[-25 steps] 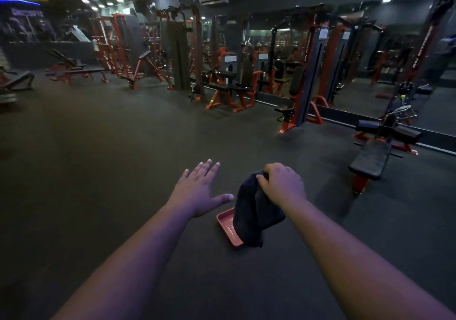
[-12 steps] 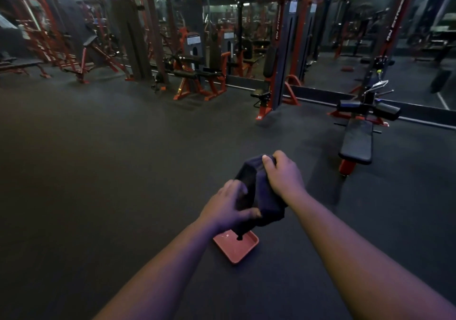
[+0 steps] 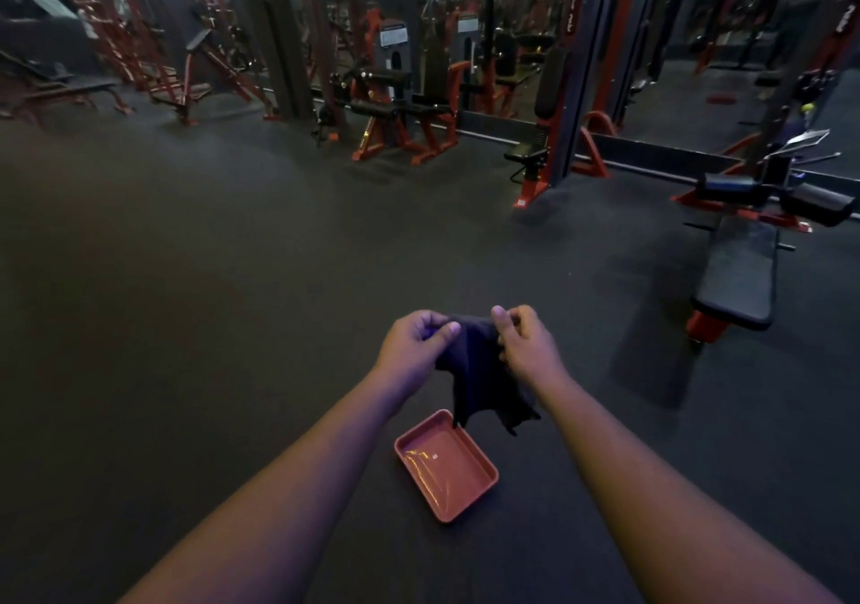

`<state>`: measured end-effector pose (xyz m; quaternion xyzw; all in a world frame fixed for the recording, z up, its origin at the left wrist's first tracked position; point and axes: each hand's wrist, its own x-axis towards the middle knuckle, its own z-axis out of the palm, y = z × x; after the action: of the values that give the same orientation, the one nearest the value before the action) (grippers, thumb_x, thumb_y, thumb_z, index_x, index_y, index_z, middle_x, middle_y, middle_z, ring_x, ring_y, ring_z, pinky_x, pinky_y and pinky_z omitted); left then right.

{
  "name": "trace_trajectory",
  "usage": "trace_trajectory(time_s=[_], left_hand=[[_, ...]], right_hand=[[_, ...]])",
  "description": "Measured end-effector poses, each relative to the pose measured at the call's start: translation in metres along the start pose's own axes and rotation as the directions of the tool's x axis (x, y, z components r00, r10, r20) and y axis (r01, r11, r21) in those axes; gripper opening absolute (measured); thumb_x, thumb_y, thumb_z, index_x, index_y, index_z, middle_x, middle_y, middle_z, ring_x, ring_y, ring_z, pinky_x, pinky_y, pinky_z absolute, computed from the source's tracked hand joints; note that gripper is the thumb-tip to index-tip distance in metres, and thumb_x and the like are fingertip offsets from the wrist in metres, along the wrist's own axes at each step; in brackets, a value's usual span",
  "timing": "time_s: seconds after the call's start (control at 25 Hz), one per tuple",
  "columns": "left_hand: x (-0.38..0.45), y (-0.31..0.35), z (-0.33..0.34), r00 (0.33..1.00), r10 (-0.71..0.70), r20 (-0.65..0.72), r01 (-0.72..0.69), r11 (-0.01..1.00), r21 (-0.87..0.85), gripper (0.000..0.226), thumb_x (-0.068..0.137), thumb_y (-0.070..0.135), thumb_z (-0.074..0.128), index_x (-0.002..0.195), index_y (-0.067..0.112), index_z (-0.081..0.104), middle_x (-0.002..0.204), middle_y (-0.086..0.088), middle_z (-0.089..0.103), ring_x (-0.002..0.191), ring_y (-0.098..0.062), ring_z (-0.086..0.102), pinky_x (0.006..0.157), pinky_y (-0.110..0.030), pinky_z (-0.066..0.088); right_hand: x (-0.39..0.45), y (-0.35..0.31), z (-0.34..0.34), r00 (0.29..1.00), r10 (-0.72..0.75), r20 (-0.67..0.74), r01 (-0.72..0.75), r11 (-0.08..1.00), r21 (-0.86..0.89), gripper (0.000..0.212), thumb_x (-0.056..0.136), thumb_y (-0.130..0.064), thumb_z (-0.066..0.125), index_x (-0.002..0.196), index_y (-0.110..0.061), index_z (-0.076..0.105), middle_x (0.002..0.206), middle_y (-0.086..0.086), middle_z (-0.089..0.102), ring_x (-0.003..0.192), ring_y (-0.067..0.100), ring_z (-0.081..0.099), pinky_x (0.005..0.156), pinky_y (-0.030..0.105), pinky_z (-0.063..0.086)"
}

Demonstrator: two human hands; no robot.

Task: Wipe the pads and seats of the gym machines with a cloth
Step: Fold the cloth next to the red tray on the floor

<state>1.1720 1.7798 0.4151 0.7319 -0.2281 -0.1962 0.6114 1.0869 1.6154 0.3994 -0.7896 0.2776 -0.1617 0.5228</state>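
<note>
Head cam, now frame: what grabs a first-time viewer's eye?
Dead centre, the left hand and the right hand each pinch the top edge of a dark cloth, which hangs down between them. Just below it on the dark floor lies a salmon-pink tray, the brightest thing in the frame. At the right edge stands a black padded bench on a red frame, with rows of red machines along the back.
</note>
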Motion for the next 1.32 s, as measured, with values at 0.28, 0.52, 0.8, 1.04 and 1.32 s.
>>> trace_trajectory(time_s=[0.28,0.52,0.8,1.04,1.32], left_hand=[[0.073,0.004,0.011,0.990,-0.126,-0.057,0.112,0.973,-0.202,0.013,0.097,0.019,0.067,0.091,0.008,0.063,0.071,-0.007,0.067,0.051,-0.009,0.058,0.046,-0.019,0.044],[0.109,-0.003,-0.022,0.973,-0.161,-0.163,0.104,0.944,-0.313,0.026,0.094,0.034,0.071,0.102,0.013,0.058,0.083,-0.005,0.067,0.061,-0.012,0.059,0.053,-0.023,0.049],[0.115,-0.060,-0.069,0.972,0.060,0.226,-0.082,0.993,0.086,0.047,0.077,0.032,0.086,0.119,0.021,0.067,0.122,-0.001,0.065,0.107,-0.012,0.060,0.094,-0.023,0.046],[0.124,-0.047,-0.062,0.915,0.022,0.403,0.029,0.992,-0.121,0.059,0.068,0.023,0.088,0.121,0.023,0.061,0.129,0.008,0.066,0.123,-0.007,0.057,0.108,-0.030,0.040],[0.125,-0.017,-0.025,0.913,0.082,0.400,0.049,0.951,-0.305,0.036,0.081,0.003,0.080,0.115,0.005,0.070,0.116,-0.014,0.074,0.106,-0.024,0.069,0.096,-0.041,0.055]], right_hand=[[0.016,0.017,0.029,0.951,-0.160,0.264,0.233,0.933,-0.276,0.038,0.083,-0.057,0.072,0.098,-0.032,0.049,0.098,-0.007,0.063,0.085,0.015,0.059,0.072,0.036,0.049],[0.048,0.001,0.044,0.985,-0.142,0.095,0.157,0.972,-0.175,0.021,0.094,-0.036,0.070,0.078,-0.030,0.057,0.072,-0.008,0.063,0.069,0.011,0.058,0.063,0.032,0.045],[0.084,-0.049,0.032,0.898,-0.268,0.349,0.410,0.798,-0.441,0.013,0.096,-0.042,0.064,0.093,-0.029,0.062,0.086,-0.007,0.066,0.085,0.018,0.063,0.079,0.041,0.053],[0.097,-0.109,-0.009,0.909,-0.220,0.354,0.286,0.947,-0.145,0.023,0.090,-0.032,0.076,0.086,-0.010,0.069,0.076,-0.001,0.068,0.068,0.010,0.059,0.064,0.028,0.046],[0.100,-0.108,-0.030,0.962,-0.184,0.201,0.051,0.847,0.528,0.045,0.085,-0.039,0.072,0.114,-0.004,0.067,0.105,0.018,0.072,0.090,0.026,0.069,0.083,0.038,0.056]])
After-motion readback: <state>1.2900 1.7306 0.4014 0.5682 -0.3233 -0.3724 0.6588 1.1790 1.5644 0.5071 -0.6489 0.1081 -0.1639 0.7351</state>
